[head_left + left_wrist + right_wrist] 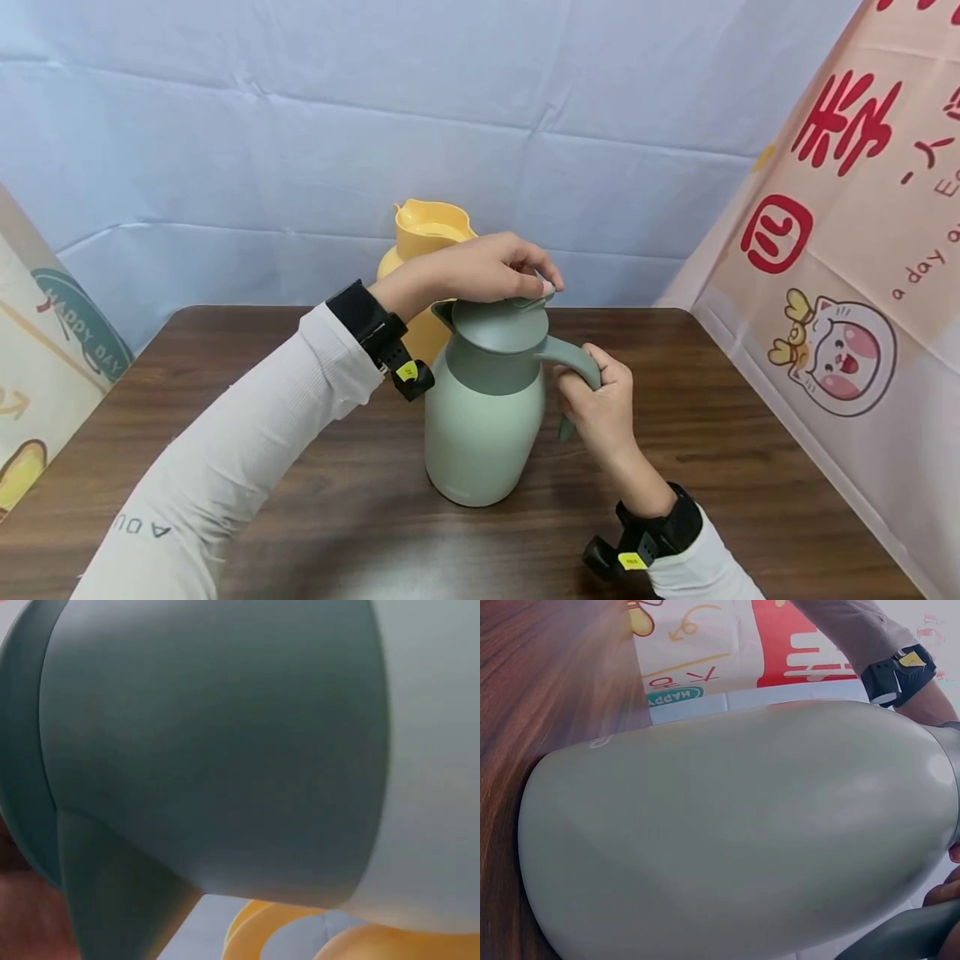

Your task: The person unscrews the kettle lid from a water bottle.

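Note:
A pale green thermos jug (480, 442) stands upright on the table, its darker green lid (498, 325) seated on the neck. My left hand (487, 267) reaches over the top from the left, thumb and fingers pinching the raised tab at the lid's handle side. My right hand (603, 412) grips the green handle (566, 354) on the jug's right. The left wrist view is filled by the dark collar (225, 750) and the spout (112, 885). In the right wrist view the jug's smooth body (727, 840) hides most of the right hand.
Right behind the green jug is a yellow jug (431, 225), partly covered by my left hand and the lid. The brown wooden table (360, 500) ends at a pale blue cloth backdrop (300, 167). A printed cloth (840, 250) hangs at the right.

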